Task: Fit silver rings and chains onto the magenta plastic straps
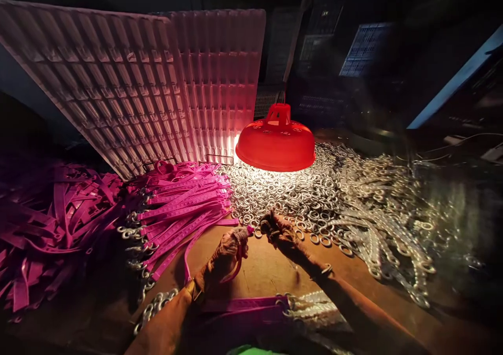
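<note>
My left hand (232,245) is closed on a pink strap (188,255), whose end pokes out past the fingertips and whose length loops below the hand. Just to the right, my right hand (280,230) has its fingers bent together at the near edge of a pile of metal rings (283,192); what they hold, if anything, is too dark to make out. A small gap separates the two hands. Left of them lies a bundle of pink straps (188,197) with metal clasps (135,232) at their left ends.
A red lamp (275,142) hangs low over the rings. Ribbed panels (149,82) stand behind the straps. More pink straps (58,224) heap at far left, metal chains (377,229) lie at right, and another strap bundle (247,305) rests near my body.
</note>
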`<state>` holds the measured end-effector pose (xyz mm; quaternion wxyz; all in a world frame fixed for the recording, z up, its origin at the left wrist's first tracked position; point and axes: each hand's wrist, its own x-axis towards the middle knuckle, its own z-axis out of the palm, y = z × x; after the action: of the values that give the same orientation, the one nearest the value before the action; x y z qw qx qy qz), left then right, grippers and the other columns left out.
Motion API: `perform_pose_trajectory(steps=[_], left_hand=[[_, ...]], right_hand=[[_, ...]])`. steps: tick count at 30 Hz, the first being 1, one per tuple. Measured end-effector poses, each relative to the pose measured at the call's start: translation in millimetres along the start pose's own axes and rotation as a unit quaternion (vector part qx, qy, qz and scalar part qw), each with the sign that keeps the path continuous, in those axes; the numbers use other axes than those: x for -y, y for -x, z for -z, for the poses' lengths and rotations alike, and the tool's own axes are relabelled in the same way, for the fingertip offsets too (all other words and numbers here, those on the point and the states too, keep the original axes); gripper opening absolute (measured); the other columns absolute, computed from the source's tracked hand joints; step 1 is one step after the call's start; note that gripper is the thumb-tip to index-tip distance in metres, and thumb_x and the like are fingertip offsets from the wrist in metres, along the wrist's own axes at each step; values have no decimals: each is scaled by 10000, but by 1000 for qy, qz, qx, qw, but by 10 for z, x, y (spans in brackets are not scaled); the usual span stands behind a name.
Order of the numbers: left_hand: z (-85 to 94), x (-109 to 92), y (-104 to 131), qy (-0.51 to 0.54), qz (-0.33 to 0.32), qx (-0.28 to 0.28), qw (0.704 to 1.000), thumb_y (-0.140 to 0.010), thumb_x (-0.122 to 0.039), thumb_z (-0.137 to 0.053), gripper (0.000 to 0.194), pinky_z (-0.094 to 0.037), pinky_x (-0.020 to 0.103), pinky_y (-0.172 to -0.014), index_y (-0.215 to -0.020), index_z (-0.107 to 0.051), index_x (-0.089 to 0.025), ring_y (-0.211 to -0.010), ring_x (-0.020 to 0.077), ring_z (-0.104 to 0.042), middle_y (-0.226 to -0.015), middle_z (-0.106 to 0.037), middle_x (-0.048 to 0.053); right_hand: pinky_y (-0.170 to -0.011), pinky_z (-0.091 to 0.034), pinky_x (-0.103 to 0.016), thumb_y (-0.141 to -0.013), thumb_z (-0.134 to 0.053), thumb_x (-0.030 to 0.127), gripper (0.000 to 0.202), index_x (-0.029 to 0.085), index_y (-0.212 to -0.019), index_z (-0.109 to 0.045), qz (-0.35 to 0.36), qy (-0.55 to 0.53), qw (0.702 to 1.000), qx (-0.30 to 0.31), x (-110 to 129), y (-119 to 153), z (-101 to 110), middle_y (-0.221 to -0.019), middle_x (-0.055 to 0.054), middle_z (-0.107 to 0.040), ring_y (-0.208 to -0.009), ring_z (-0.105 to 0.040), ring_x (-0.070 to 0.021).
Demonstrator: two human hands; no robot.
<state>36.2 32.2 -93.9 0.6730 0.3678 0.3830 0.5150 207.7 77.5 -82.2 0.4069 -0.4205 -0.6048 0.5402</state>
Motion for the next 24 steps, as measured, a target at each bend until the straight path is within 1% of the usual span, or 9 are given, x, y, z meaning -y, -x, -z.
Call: perform_pose_trajectory(steps=[2,4,7,11,13,15,18,21,24], left_hand=[[-71,-73,17,17,31,3,999,-716,-453,-654,318,-248,228,-472,-737,-524,-163,-509,70,-345,-605,-394,-38],[-118,-109,34,36,51,3,998,-675,-452,-690,353,-204,224,-464,-697,-478,-169,-479,52,-298,-575,-353,-59],[-129,-92,41,46,65,11,997,-622,-492,-715,433,-149,225,-449,-645,-412,-184,-441,29,-221,-530,-308,-85],[-121,-40,6,24,103,21,994,-656,-498,-684,409,-99,244,-429,-671,-421,-185,-408,26,-176,-490,-282,-104],[-139,-34,-5,19,114,20,993,-659,-498,-678,402,-92,248,-426,-687,-428,-185,-399,28,-176,-479,-289,-107],[-167,-41,1,20,119,7,993,-661,-502,-670,398,-95,245,-429,-704,-434,-184,-405,30,-181,-481,-295,-107],[-190,-57,35,13,116,-14,993,-694,-503,-636,381,-101,239,-433,-701,-415,-193,-420,37,-163,-483,-266,-111],[-164,-44,62,-46,89,-2,995,-733,-501,-593,367,-144,236,-432,-650,-404,-197,-436,48,-177,-490,-270,-96],[-113,15,55,-112,60,5,992,-740,-466,-589,313,-192,239,-438,-641,-484,-188,-462,67,-234,-502,-325,-66]], right_hand=[[-406,-323,-201,-861,-494,416,229,201,-808,-439,13,22,1000,8,-50,82,-90,-648,35,-465,-475,-380,-81],[-415,-321,-202,-869,-455,393,211,204,-787,-414,27,37,999,10,-82,130,-165,-663,28,-463,-482,-365,-81],[-438,-329,-210,-867,-414,355,166,204,-798,-409,60,76,995,-3,-119,146,-221,-667,23,-441,-510,-358,-93],[-488,-336,-223,-849,-403,301,116,199,-798,-426,117,147,981,-38,-170,138,-233,-639,27,-404,-549,-345,-110],[-485,-334,-227,-848,-391,273,99,197,-818,-447,111,169,978,-41,-189,140,-242,-638,21,-412,-546,-352,-116],[-476,-342,-234,-859,-361,256,134,196,-866,-481,98,175,979,-44,-200,144,-254,-637,10,-435,-535,-363,-128],[-501,-379,-251,-865,-372,258,162,204,-893,-522,91,185,977,-51,-213,147,-259,-627,-6,-469,-545,-393,-147],[-537,-406,-257,-851,-410,275,137,211,-838,-530,88,194,976,-34,-226,150,-234,-626,-13,-477,-569,-416,-150],[-523,-396,-250,-852,-381,293,174,208,-754,-497,72,195,978,-16,-232,144,-206,-626,-6,-459,-562,-405,-138]])
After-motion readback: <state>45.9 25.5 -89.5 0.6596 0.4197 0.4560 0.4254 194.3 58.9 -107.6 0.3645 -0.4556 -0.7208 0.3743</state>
